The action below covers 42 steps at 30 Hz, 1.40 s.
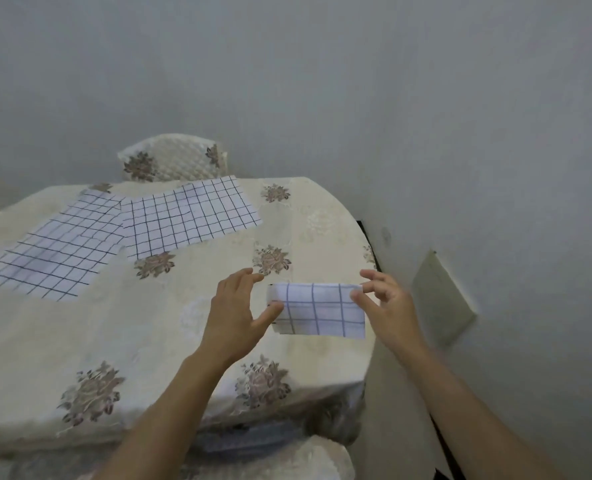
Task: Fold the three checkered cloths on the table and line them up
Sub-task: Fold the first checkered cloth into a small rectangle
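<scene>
Folded cloth [318, 311] at 4 o'clock on the table [142, 327], right hand [388, 303] pinching its corner, left hand [234, 306] spread, thumb touching: uneven release could unfold it.

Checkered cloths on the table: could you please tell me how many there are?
3. The folded cloth lies near the right edge; the centre cloth lies flat farther back; the left cloth lies flat beside it.

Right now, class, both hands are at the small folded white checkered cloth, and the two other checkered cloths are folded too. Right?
No: the head view shows the left white checkered cloth and the far checkered cloth spread open, not folded.
</scene>
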Available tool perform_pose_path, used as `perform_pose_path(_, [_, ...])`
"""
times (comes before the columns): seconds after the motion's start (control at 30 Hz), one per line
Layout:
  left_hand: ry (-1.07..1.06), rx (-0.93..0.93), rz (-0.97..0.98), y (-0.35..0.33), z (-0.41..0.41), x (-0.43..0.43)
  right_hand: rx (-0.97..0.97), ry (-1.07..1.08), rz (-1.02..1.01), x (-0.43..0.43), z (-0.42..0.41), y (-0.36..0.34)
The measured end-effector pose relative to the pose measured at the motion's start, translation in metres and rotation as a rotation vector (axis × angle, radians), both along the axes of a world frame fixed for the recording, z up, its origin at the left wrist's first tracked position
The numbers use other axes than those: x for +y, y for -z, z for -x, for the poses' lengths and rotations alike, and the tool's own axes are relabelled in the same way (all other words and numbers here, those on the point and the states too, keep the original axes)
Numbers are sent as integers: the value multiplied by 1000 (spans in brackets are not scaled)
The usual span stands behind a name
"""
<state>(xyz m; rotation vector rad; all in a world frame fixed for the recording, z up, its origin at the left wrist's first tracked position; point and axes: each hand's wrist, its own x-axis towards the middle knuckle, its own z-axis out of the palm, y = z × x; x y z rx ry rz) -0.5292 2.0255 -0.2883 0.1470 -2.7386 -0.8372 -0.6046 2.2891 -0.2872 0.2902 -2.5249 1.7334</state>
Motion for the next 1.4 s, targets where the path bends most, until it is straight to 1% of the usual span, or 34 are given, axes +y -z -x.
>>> perform_pose_path(0.2, [-68, -24, -26, 14, 31, -16, -44, -67, -64, -29, 52, 7])
perform_pose_path(0.33, [-138, -58, -31, 24, 49, -32, -148, -159, -62, -60, 85, 27])
perform_pose_path(0.4, [-184, -61, -37, 28, 58, -38, -197, -236, -53, -75, 101, 34])
perform_pose_path(0.57, [-292, -64, -60, 34, 85, -43, -305, -520, -23, -92, 141, 48])
perform_pose_path(0.63, [-314, -63, -61, 35, 98, -42, -347, -572, 18, -93, 159, 52])
perform_pose_path(0.7, [-330, -64, -52, 38, 113, -40, -416, -545, 61, -94, 178, 58])
perform_pose_path(0.8, [-351, -74, -51, 43, 131, -36, -453, -401, 44, -99, 202, 77])
perform_pose_path(0.93, [-378, -146, -53, 59, 145, -30, -417, -148, -196, -103, 222, 119])
perform_pose_path(1.0, [-395, -189, -52, 65, 146, -27, -371, -66, -318, -102, 230, 141])
perform_pose_path(1.1, [-411, -238, -42, 75, 141, -24, -370, -44, -486, -97, 239, 168])
perform_pose_path(1.2, [-431, -276, -40, 81, 136, -27, -397, -64, -595, -91, 245, 177])
perform_pose_path(1.4, [-451, -274, -57, 85, 139, -29, -419, -131, -691, -82, 239, 180])
